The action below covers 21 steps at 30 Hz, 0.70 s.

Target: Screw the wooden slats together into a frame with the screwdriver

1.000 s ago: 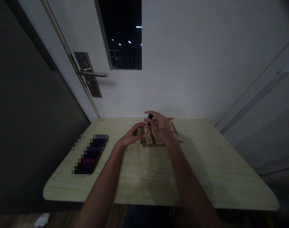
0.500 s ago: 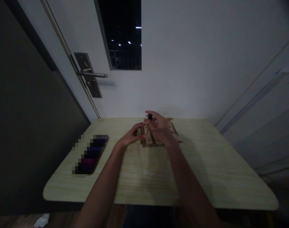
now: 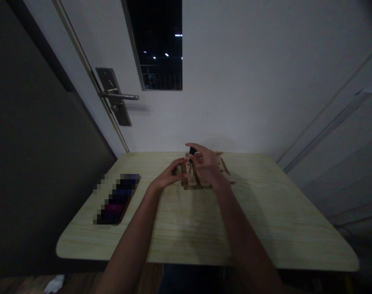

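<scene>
A small wooden slatted assembly (image 3: 194,179) rests near the far middle of the light wood table (image 3: 204,228). My left hand (image 3: 168,174) grips its left side, fingers curled against the wood. My right hand (image 3: 206,165) is above it, fingers pinched round a small screwdriver with a black handle (image 3: 192,152), held upright with its thin shaft pointing down into the wood. Much of the assembly is hidden behind my right hand.
A dark flat object, blurred out, (image 3: 117,199) lies on the table's left part. A white door with a metal lever handle (image 3: 118,96) stands behind the table at the left, a dark window (image 3: 157,45) above. Something white (image 3: 54,283) lies on the floor below left.
Both hands stay on the assembly. My right hand and the screwdriver have shifted very slightly to the left, with the fingers turned a little.
</scene>
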Motion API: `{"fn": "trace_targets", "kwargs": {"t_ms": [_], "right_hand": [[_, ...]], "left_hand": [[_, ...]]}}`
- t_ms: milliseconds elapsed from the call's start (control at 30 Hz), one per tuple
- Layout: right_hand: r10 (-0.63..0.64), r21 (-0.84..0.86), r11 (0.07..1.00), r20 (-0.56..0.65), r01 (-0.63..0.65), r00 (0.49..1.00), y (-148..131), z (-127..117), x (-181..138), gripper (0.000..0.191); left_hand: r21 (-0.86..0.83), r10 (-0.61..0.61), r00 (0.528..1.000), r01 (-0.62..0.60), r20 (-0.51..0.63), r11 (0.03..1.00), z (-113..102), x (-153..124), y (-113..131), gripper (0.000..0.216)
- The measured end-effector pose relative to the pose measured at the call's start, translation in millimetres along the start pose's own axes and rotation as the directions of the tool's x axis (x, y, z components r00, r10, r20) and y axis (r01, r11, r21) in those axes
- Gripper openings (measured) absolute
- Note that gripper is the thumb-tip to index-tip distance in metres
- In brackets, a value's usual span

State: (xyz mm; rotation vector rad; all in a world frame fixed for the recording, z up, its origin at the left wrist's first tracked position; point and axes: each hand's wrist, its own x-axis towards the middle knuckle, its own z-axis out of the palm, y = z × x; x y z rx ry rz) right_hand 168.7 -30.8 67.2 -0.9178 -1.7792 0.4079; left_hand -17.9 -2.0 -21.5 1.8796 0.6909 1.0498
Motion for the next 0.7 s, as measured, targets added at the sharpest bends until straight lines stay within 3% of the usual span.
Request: {"fn": "trace_targets", "kwargs": {"t_ms": [467, 700], "right_hand": [[-0.019, -0.066, 0.998, -0.034, 0.017, 0.999, 3.3, 0.6, 2.1, 0.014], [-0.021, -0.031, 0.999, -0.023, 0.02, 1.0, 3.3, 1.9, 0.6, 0.025]], "left_hand": [[0.017, 0.003, 1.0, -0.003, 0.001, 1.0, -0.9, -0.4, 0.8, 0.058], [0.018, 0.011, 1.0, -0.011, 0.002, 1.0, 0.3, -1.3, -0.1, 0.058]]}}
